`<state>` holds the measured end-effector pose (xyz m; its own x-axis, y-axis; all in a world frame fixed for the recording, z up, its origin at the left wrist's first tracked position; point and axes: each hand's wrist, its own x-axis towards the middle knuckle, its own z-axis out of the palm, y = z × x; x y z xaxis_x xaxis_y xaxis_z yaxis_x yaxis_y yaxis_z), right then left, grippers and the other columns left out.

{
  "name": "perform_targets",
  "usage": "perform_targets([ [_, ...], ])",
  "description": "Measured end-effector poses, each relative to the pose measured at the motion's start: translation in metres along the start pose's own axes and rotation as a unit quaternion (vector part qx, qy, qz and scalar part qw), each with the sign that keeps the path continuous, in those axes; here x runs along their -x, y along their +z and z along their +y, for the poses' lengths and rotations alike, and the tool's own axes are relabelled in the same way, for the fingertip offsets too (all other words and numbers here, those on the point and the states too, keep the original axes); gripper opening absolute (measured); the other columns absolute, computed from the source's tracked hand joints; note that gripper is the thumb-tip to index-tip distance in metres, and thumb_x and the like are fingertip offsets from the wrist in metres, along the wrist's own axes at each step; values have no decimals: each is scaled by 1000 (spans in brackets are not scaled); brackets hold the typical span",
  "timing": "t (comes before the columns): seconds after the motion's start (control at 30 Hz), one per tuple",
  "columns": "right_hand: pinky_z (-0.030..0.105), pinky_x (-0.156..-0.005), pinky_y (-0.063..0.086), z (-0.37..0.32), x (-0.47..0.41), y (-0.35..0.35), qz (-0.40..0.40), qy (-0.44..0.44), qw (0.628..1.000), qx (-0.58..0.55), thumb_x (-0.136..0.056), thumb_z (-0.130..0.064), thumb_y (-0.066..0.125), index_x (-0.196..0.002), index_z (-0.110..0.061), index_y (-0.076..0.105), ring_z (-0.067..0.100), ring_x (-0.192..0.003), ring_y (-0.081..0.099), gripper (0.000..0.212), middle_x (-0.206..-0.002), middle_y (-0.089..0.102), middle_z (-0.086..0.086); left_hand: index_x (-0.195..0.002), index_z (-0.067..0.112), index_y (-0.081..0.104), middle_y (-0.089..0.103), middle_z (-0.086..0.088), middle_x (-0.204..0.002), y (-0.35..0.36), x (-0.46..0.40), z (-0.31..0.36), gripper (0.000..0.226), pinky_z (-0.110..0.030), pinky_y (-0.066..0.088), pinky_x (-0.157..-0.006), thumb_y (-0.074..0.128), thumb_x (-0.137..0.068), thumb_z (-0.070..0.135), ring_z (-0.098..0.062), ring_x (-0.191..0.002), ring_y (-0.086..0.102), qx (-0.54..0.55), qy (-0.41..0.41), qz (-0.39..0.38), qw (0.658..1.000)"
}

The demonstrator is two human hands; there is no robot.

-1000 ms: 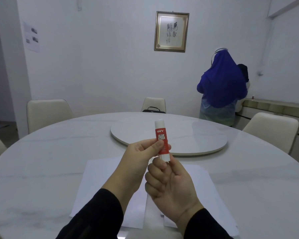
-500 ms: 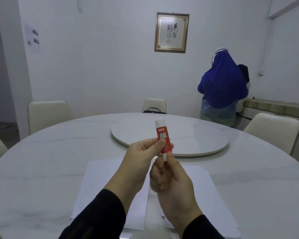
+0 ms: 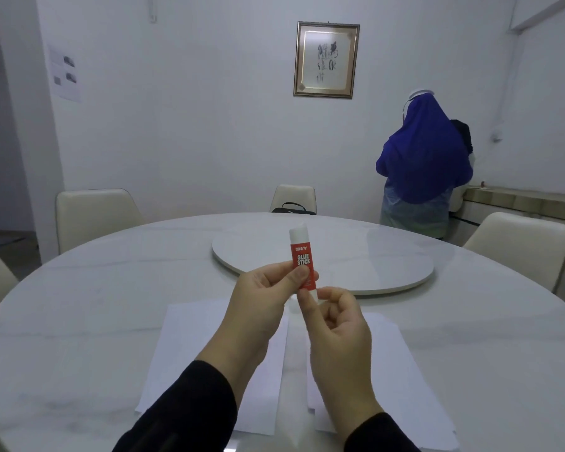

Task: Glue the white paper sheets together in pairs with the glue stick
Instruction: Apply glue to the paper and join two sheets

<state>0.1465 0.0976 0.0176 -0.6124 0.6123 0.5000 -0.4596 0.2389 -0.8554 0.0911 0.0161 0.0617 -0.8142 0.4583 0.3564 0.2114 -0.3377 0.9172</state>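
A red and white glue stick [image 3: 302,256] stands upright in the air above the table, its white cap on top. My left hand [image 3: 261,295] pinches its red middle between thumb and fingers. My right hand [image 3: 335,324] pinches the white base at the bottom with thumb and forefinger. Below my hands, white paper sheets lie on the round white table [image 3: 79,305]: a left sheet [image 3: 183,347] and a right sheet [image 3: 402,370], side by side with a narrow gap between them.
A round white turntable [image 3: 356,256] sits at the table's middle, beyond my hands. Cream chairs [image 3: 92,213] ring the table; one far chair holds a black bag [image 3: 292,208]. A person in blue [image 3: 424,164] stands at the back right, facing a counter.
My right hand has turned at the glue stick's base, its fingers now spread more openly around the bottom. The stick has stayed upright in my left hand.
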Motion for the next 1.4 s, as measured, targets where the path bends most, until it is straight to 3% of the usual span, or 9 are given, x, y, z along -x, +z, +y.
perform_targets([
  [0.37,17,-53,45,7,2,0,-16,-73,986,148,-82,-57,46,-90,-34,62,4,-59,56,30,-68,62,-12,-88,18,75,75,3,-87,-2,0,-6,32,-5,47,-57,66,-67,39,-2,-82,68,14,-14,19,1000],
  [0.53,15,-49,34,2,-4,0,-128,96,986,-56,-97,-33,43,-92,-12,67,4,-51,40,32,-55,49,-10,-83,13,76,75,-2,-83,-7,0,-7,26,-18,47,-70,67,-70,33,-4,-75,66,16,-17,3,1000],
  [0.7,20,-45,26,-5,-8,-2,-224,239,889,-319,-90,-37,47,-84,-11,66,10,-43,30,33,-53,39,-4,-83,15,77,75,-3,-89,-12,-2,-8,33,-31,44,-89,65,-69,42,-13,-89,67,18,-26,-37,999],
  [0.87,22,-39,21,-3,-9,-8,-265,312,769,-490,-92,-29,41,-66,-10,57,9,-36,19,36,-43,33,-4,-87,17,77,75,0,-88,-7,-1,-8,30,-30,43,-87,66,-72,41,-10,-87,67,38,-25,-83,996],
  [0.93,22,-38,22,-1,-9,-7,-245,310,785,-477,-93,-31,40,-64,-11,55,10,-33,23,39,-42,32,-3,-87,18,77,75,-2,-96,-4,1,-8,27,-29,44,-86,64,-74,39,-10,-92,67,27,-21,-77,996],
  [1.07,24,-44,25,3,-6,-1,-165,248,915,-272,-85,-59,43,-94,-5,66,12,-43,34,60,-53,43,2,-80,21,78,75,-2,-87,-4,1,-6,26,-19,47,-73,64,-69,40,-6,-77,67,15,-13,-20,1000],
  [1.17,18,-46,32,4,-3,2,-132,137,974,-127,-76,-61,49,-93,-12,62,8,-50,36,54,-57,43,-3,-83,17,77,75,-1,-89,-6,0,-7,29,-23,42,-78,65,-69,39,-4,-83,67,8,-14,-15,1000],
  [1.27,17,-44,29,1,0,4,-133,138,972,-134,-82,-56,46,-83,-12,58,8,-48,31,46,-53,38,-5,-84,15,77,75,-1,-90,-5,0,-8,30,-23,41,-80,66,-69,39,-5,-87,67,11,-17,-24,1000],
  [1.4,21,-41,18,-2,0,3,-171,261,895,-320,-88,-53,45,-65,-12,56,10,-38,22,48,-44,28,-2,-87,14,77,72,5,-70,-8,-1,-13,34,-31,42,-91,67,-68,41,-9,-81,67,33,-30,-52,998],
])
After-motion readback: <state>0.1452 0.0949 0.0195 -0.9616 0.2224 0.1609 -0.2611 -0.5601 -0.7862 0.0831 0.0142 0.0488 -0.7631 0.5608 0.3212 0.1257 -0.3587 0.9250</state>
